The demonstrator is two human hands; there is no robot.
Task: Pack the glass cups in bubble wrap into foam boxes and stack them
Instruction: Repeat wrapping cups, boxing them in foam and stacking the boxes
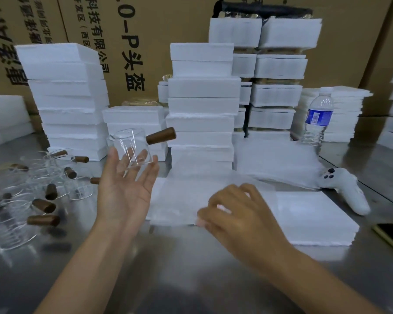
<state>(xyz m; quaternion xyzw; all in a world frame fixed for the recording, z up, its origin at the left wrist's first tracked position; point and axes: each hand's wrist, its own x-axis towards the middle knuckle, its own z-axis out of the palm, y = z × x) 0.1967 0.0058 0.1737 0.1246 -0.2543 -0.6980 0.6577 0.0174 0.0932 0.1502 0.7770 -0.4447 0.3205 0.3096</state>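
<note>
I read this as the wrapping step, with nothing boxed yet for this cup. My left hand (125, 196) is palm up left of centre, fingers spread and straight, and the glass cup (132, 148) sits on the fingertips or just above them; I cannot tell which. Nothing is closed round it. Its wooden handle (161, 135) sticks out toward the upper right. My right hand (238, 214), lower centre, has its fingers curled onto the near edge of the bubble wrap sheet (191, 193) lying flat on the bench (191, 279), apparently pinching it.

The next move, as I judge it, calls for setting the cup down on that sheet with the handle lying along it. The right hand would keep the thin film from sliding while the cup is rolled up. The flat foam piece (315, 218) just right of the sheet looks like the box to receive it.

Several things are hard to make out:
- The sheet is nearly the same white as the foam beneath and beside it, so its far edge is lost.
- The right thumb is hidden under the hand.
- The loose cups (39, 177) at the left are blurred and overlapping, so I cannot count them.
- The foam box stacks (202, 98) behind give no sign of which are filled.
- A dark flat object (390, 236) is cut off at the right edge.
</note>
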